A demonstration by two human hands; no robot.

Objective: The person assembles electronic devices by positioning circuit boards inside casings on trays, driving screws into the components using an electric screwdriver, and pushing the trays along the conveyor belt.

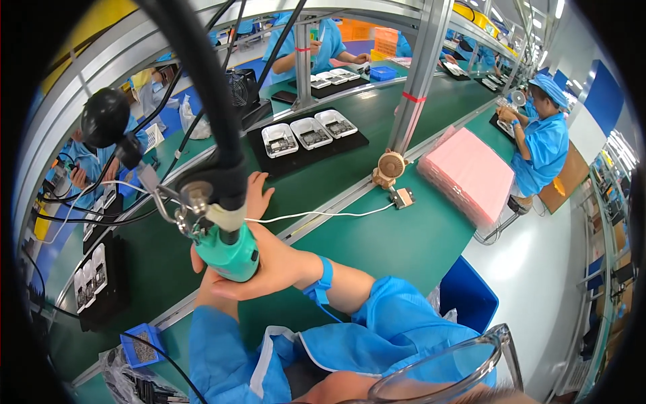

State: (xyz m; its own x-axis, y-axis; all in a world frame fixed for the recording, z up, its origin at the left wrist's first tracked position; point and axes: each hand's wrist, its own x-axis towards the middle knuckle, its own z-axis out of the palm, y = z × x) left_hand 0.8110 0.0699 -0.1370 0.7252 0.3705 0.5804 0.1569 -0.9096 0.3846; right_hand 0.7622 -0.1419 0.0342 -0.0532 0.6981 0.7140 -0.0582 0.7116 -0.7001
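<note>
My right hand (276,266), with a blue strap (321,279) on its wrist, is closed round a green electric screwdriver (230,254). The tool hangs from a hook under a thick black hose (208,87). Behind it my left hand (257,194) reaches forward, mostly hidden; the fingers that show are stretched out. They lie by the near left corner of a black tray (323,149); whether they touch it I cannot tell. On that tray sit three white casings (311,133) with dark electronic parts inside. The screwdriver's tip is out of sight.
Left, another black tray (111,293) bears white casings. Below it stands a blue bin of small parts (142,347). Right of a metal post (420,74) are a small fan (389,168) and a pink foam stack (468,175). Cables cross the left side. A co-worker (545,131) sits right.
</note>
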